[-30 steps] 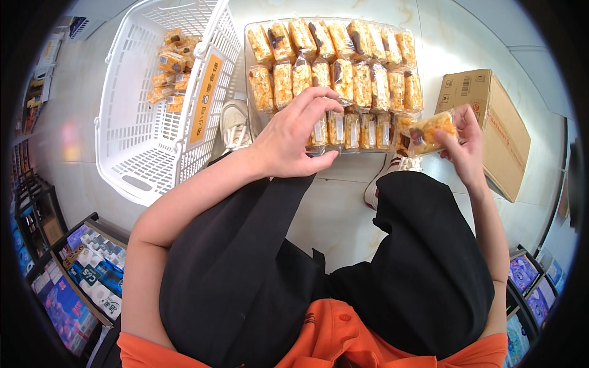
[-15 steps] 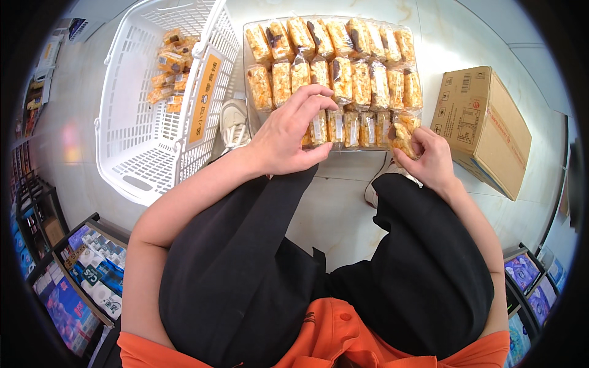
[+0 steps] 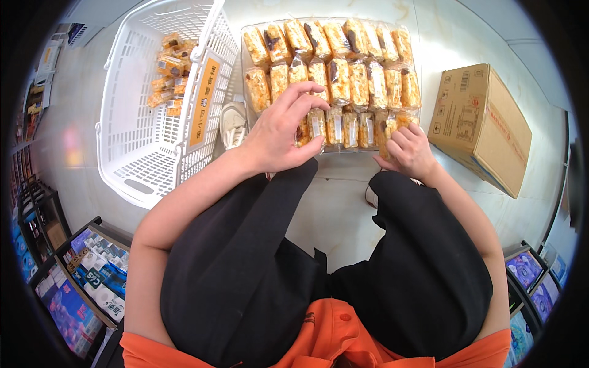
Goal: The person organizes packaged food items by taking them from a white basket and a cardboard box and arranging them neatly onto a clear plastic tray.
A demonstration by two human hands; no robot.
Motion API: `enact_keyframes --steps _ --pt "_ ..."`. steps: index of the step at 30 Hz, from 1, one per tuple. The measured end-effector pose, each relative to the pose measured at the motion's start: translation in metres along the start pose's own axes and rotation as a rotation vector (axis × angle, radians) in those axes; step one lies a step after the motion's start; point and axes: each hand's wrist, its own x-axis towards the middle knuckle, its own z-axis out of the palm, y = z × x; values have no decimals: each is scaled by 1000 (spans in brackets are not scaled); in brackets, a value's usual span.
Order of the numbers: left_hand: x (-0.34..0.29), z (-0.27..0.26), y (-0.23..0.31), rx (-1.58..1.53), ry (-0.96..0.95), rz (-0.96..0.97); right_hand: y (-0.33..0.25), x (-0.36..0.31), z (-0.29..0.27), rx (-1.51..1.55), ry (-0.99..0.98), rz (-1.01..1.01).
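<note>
Gripping a wrapped snack bar in the curled fingers of the right hand, at the near right corner of a clear tray, with left hand loosely parted and unloaded left of those fingers, white basket further left, brown carton right.

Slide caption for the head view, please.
Left hand open at a clear tray of wrapped snacks, right hand holding one.
</note>
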Motion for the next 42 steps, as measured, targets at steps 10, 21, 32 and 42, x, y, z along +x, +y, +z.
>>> enact_keyframes --steps 10,21,32,42 --pt "15 -80 -52 405 542 163 22 -3 9 15 -5 -69" --pt "-84 -134 -220 -558 661 -1040 21 4 -11 163 22 -95" --pt "-192 10 -248 160 -58 -1280 13 7 -54 105 18 -22" --pt "-209 -50 -175 -367 325 -1495 2 35 -45 139 5 -92"
